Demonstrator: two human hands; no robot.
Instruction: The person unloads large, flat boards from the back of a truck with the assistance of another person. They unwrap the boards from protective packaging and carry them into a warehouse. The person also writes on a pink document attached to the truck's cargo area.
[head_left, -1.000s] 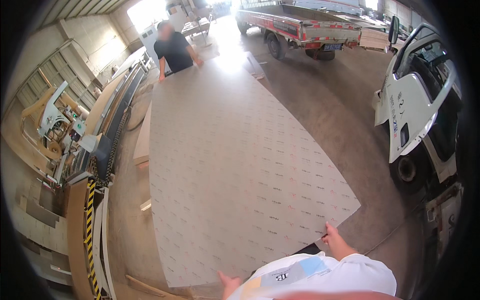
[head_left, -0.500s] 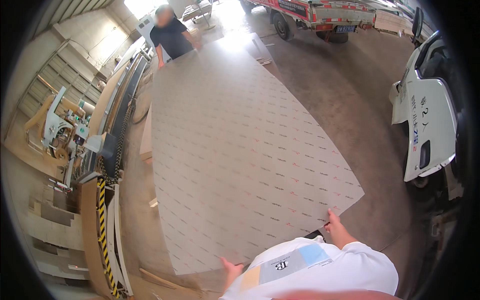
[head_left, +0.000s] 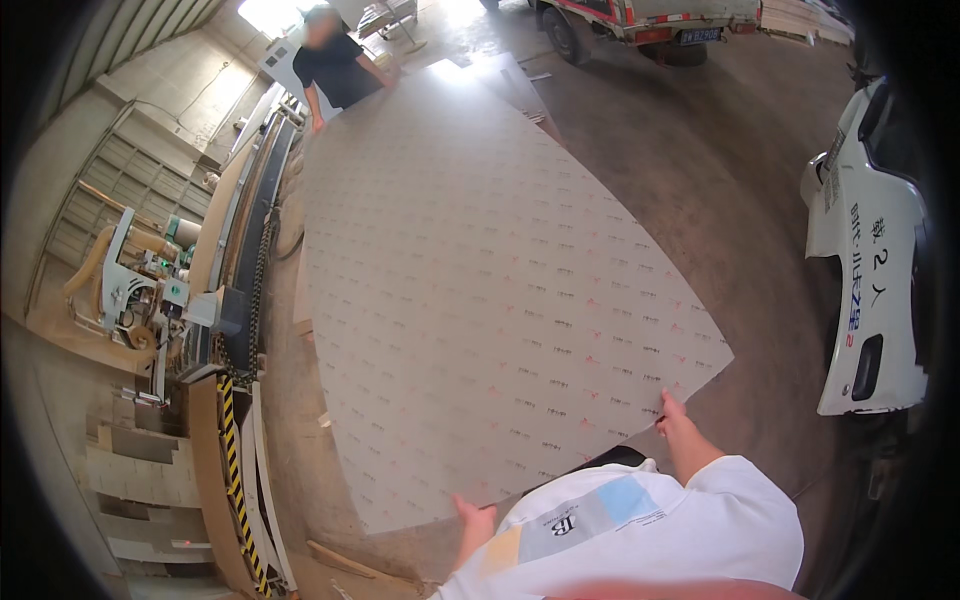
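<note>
"Printed sheet (head_left: 480,300) fills mid-frame. Grip?"
"Left hand (head_left: 476,520), bottom centre, right hand (head_left: 676,417), lower right: both pinched closed on its near edge, thumbs on top."
"Risk?"
"If the co-worker (head_left: 340,75), upper left, pulls unevenly, it could slip."

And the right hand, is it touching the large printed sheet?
Touching: the head view shows the right hand holding the large printed sheet at its near edge, thumb on the top face.
</note>
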